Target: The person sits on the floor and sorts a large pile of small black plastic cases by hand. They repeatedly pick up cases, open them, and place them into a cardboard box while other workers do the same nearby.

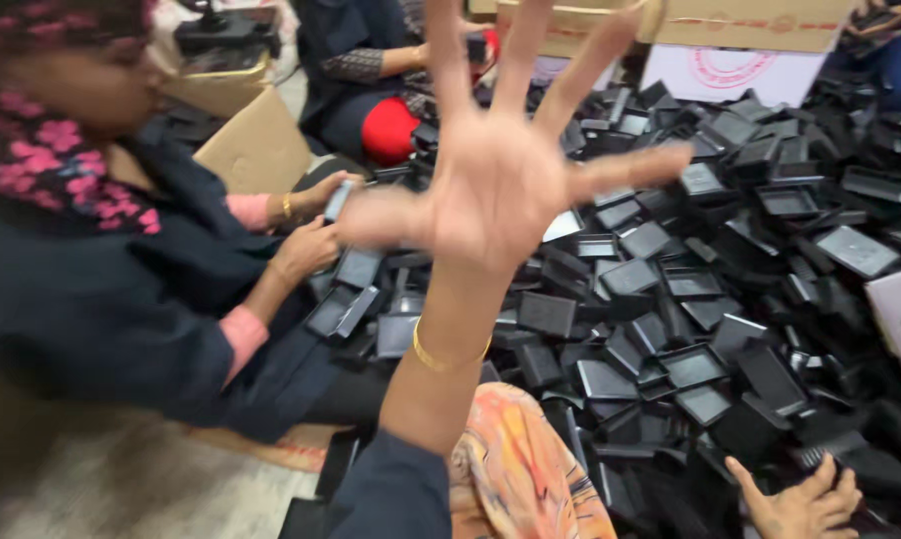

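Left hand (pixel 505 185) fills the frame's centre, fingers splayed, empty; right hand (pixel 800 499) — lower right — rests open on black trays (pixel 690 364).

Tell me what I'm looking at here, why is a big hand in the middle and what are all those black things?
The picture comes from a camera worn on a person's head, looking down. The big left hand is theirs, raised with fingers spread wide and holding nothing. It wears a gold bangle. Their right hand is low at the bottom edge, open, by the pile of black plastic trays, which covers much of the floor. On the left a co-worker in a dark jacket holds one tray in both hands. Cardboard boxes stand behind.
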The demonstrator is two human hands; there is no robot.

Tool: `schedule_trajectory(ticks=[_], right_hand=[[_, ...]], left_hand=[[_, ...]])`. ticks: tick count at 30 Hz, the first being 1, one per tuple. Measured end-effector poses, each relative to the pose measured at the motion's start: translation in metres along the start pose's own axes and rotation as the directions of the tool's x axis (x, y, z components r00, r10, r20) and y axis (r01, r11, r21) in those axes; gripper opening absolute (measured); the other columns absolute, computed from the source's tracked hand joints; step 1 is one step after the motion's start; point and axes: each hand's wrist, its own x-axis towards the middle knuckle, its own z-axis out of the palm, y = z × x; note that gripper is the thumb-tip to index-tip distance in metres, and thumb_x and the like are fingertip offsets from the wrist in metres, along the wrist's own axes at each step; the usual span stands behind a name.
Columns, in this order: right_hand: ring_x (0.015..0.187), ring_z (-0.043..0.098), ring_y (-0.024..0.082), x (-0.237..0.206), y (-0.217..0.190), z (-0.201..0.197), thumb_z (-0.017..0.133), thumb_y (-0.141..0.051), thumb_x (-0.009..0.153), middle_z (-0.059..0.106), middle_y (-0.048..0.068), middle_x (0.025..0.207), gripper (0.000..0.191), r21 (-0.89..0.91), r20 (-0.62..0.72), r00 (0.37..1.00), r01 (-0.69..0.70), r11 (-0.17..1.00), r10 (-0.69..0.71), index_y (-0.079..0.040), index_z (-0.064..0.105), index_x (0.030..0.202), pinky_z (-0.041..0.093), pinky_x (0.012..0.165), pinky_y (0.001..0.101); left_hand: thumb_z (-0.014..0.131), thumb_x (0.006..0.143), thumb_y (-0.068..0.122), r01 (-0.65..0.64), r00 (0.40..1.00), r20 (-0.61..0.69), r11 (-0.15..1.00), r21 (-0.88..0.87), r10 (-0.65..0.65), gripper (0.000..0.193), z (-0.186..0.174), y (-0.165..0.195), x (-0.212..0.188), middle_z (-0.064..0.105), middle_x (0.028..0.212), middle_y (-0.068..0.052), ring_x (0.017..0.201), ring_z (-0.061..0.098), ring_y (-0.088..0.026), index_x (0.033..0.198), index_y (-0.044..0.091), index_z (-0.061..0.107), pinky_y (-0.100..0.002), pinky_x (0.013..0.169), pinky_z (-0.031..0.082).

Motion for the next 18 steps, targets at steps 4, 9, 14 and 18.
schedule_trajectory(ticks=[4, 9, 14, 18], right_hand=[[0.140, 0.046, 0.038, -0.011, -0.015, -0.010, 0.080, -0.074, 0.071, 0.047, 0.017, 0.152, 0.110, 0.468, -0.052, 0.999, 0.015, 0.884, 0.010, -0.006, 0.048, 0.151, 0.038, 0.117, 0.0510], [0.132, 0.050, 0.037, -0.014, -0.016, -0.023, 0.087, -0.071, 0.065, 0.052, 0.016, 0.144, 0.107, 0.555, -0.130, 0.991, 0.070, 0.829, 0.004, -0.004, 0.056, 0.143, 0.044, 0.111, 0.0498], [0.131, 0.050, 0.039, -0.014, -0.019, -0.031, 0.086, -0.069, 0.068, 0.051, 0.018, 0.143, 0.106, 0.613, -0.126, 0.992, 0.077, 0.786, 0.002, -0.002, 0.055, 0.144, 0.044, 0.111, 0.0503], [0.131, 0.050, 0.039, -0.016, -0.017, -0.033, 0.085, -0.069, 0.069, 0.051, 0.018, 0.143, 0.105, 0.626, -0.099, 0.995, 0.044, 0.778, 0.023, -0.002, 0.055, 0.144, 0.044, 0.111, 0.0503]], left_hand=[[0.089, 0.067, 0.057, 0.045, 0.999, 0.029, 0.985, -0.166, -0.041, 0.116, 0.052, 0.009, 0.018, 0.026, 0.162, -0.009, 0.144, 0.033, -0.038, 0.158, 0.034, 0.020, -0.073, 0.102, 0.049], [0.089, 0.070, 0.050, -0.038, 0.999, -0.018, 0.980, -0.193, 0.035, 0.106, 0.066, 0.028, 0.000, 0.032, 0.159, -0.010, 0.139, 0.041, -0.036, 0.156, 0.031, 0.029, -0.068, 0.098, 0.051], [0.089, 0.074, 0.042, 0.140, 0.988, 0.103, 0.963, -0.230, -0.119, 0.096, 0.063, 0.016, -0.041, 0.038, 0.156, -0.012, 0.133, 0.049, -0.035, 0.153, 0.027, 0.038, -0.062, 0.094, 0.053], [0.089, 0.077, 0.045, 0.165, 0.984, -0.035, 0.972, -0.170, -0.173, 0.092, 0.048, 0.028, -0.079, 0.037, 0.151, -0.012, 0.130, 0.047, -0.034, 0.151, 0.027, 0.037, -0.062, 0.095, 0.052]])
